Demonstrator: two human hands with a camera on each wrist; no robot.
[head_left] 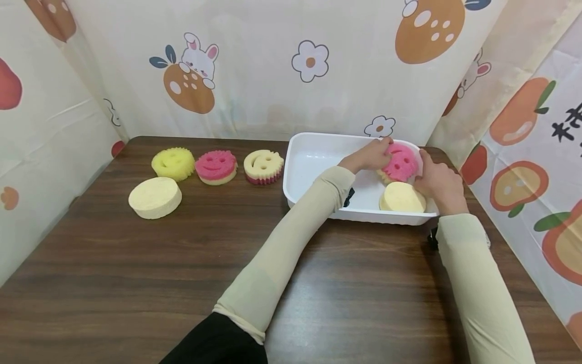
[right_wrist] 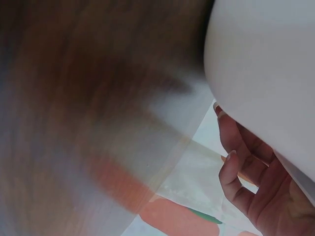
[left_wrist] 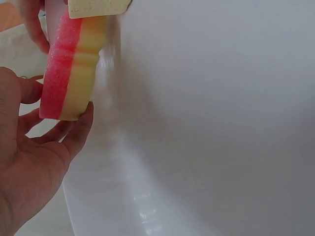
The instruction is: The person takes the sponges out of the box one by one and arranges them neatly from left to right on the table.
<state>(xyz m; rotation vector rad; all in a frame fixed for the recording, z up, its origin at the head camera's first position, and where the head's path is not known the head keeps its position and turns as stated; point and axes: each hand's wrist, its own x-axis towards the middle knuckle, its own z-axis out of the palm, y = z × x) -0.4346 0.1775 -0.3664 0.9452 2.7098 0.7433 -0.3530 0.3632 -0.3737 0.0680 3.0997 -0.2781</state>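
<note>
In the head view, my left hand (head_left: 374, 154) grips a round two-layer smiley sponge (head_left: 402, 164), its pink face tilted up towards me. The left wrist view has the thumb against the pink layer and fingertips under the yellow one. This sponge stands on edge at the right end of a white tray (head_left: 313, 159). A plain pale-yellow round sponge (head_left: 402, 197) lies just in front of it in the tray. My right hand (head_left: 440, 183) holds the tray's right rim, with several fingers (right_wrist: 232, 135) curled along the outer wall in the right wrist view.
Left of the tray on the brown wooden table (head_left: 218, 273) sit a yellow smiley sponge (head_left: 173, 164), a pink one (head_left: 216, 167) and a cream one (head_left: 263, 166). A plain pale round sponge (head_left: 155, 197) lies in front of them. Printed curtains (head_left: 259, 65) border the table.
</note>
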